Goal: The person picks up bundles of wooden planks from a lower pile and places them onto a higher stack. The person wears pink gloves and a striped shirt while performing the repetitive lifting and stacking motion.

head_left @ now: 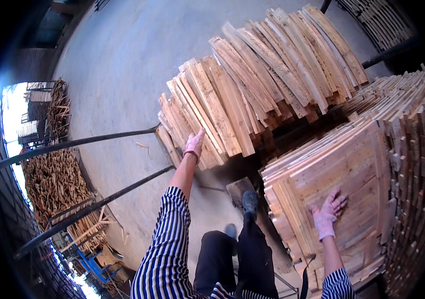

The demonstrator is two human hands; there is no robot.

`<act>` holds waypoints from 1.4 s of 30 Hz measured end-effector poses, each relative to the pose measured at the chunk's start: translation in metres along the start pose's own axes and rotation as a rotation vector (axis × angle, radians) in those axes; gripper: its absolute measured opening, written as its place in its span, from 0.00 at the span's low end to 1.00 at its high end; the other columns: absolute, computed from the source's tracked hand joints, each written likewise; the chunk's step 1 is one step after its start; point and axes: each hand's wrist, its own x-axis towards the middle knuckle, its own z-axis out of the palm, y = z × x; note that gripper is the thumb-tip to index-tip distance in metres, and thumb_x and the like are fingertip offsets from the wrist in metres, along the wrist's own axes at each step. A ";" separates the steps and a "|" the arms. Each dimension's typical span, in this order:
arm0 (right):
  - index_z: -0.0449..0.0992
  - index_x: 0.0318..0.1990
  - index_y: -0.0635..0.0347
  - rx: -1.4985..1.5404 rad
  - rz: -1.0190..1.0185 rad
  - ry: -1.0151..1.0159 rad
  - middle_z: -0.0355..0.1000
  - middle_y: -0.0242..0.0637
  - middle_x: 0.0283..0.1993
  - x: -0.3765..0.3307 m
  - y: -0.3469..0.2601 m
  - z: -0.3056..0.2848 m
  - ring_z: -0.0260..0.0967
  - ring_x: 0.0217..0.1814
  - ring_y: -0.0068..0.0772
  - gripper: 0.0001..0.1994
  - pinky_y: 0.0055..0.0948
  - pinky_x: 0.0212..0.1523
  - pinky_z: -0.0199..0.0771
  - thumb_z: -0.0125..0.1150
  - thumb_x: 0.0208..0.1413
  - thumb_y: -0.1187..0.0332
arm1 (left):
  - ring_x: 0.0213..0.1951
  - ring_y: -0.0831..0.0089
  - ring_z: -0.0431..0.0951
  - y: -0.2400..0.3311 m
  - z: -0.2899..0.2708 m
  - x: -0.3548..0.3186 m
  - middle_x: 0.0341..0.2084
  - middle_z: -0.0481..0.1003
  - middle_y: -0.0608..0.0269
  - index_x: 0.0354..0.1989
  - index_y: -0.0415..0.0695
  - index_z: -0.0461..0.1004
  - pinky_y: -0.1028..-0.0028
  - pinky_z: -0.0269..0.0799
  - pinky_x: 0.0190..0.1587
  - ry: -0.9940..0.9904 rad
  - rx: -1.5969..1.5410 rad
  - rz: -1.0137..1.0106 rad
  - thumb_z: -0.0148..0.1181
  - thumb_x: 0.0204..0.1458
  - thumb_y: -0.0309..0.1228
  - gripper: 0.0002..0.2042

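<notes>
My left hand (194, 144), in a pale pink glove, reaches out to the near left end of a pile of rough wooden boards (252, 74). Its fingers are stretched out and seem to lie against the board ends, though contact is hard to judge. In a matching glove, my right hand (329, 211) spreads its fingers over the flat top of a tall stack of planks (337, 174). Neither hand grips a board. The loose boards lie side by side, fanned and uneven, with a dark gap between them and the stack.
Two long dark metal bars (93, 141) run left from the board pile. Layered plank edges (416, 189) rise on the right. On the concrete floor (118, 70) lies a small wood scrap (142, 145). Heaped wood pieces (53, 184) and a blue frame (90, 264) stand at left.
</notes>
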 end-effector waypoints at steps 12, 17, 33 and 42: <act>0.32 0.80 0.50 0.152 -0.019 0.073 0.27 0.66 0.80 -0.011 -0.003 -0.004 0.27 0.82 0.70 0.66 0.57 0.79 0.38 0.77 0.36 0.69 | 0.65 0.37 0.67 -0.019 0.082 0.136 0.65 0.63 0.29 0.67 0.31 0.58 0.53 0.67 0.65 0.472 0.312 0.045 0.68 0.40 0.70 0.58; 0.32 0.80 0.49 0.253 -0.116 0.137 0.25 0.64 0.81 -0.010 0.004 -0.005 0.28 0.85 0.58 0.61 0.46 0.80 0.39 0.68 0.42 0.53 | 0.62 0.39 0.71 -0.017 0.037 0.149 0.63 0.67 0.30 0.68 0.29 0.59 0.56 0.68 0.64 0.167 0.353 0.126 0.71 0.43 0.64 0.55; 0.36 0.80 0.49 0.079 0.075 -0.016 0.29 0.61 0.82 -0.019 -0.005 -0.031 0.32 0.84 0.61 0.59 0.43 0.80 0.45 0.74 0.45 0.57 | 0.62 0.50 0.70 0.007 -0.071 0.084 0.61 0.67 0.46 0.67 0.40 0.59 0.51 0.73 0.62 -0.803 -0.708 0.232 0.60 0.53 0.44 0.35; 0.48 0.78 0.53 0.714 -0.439 0.239 0.48 0.50 0.80 -0.067 -0.342 0.012 0.45 0.82 0.49 0.46 0.39 0.80 0.45 0.63 0.59 0.45 | 0.69 0.47 0.62 0.085 0.082 0.071 0.72 0.55 0.36 0.78 0.44 0.39 0.56 0.59 0.70 -0.166 -0.180 0.405 0.68 0.53 0.43 0.51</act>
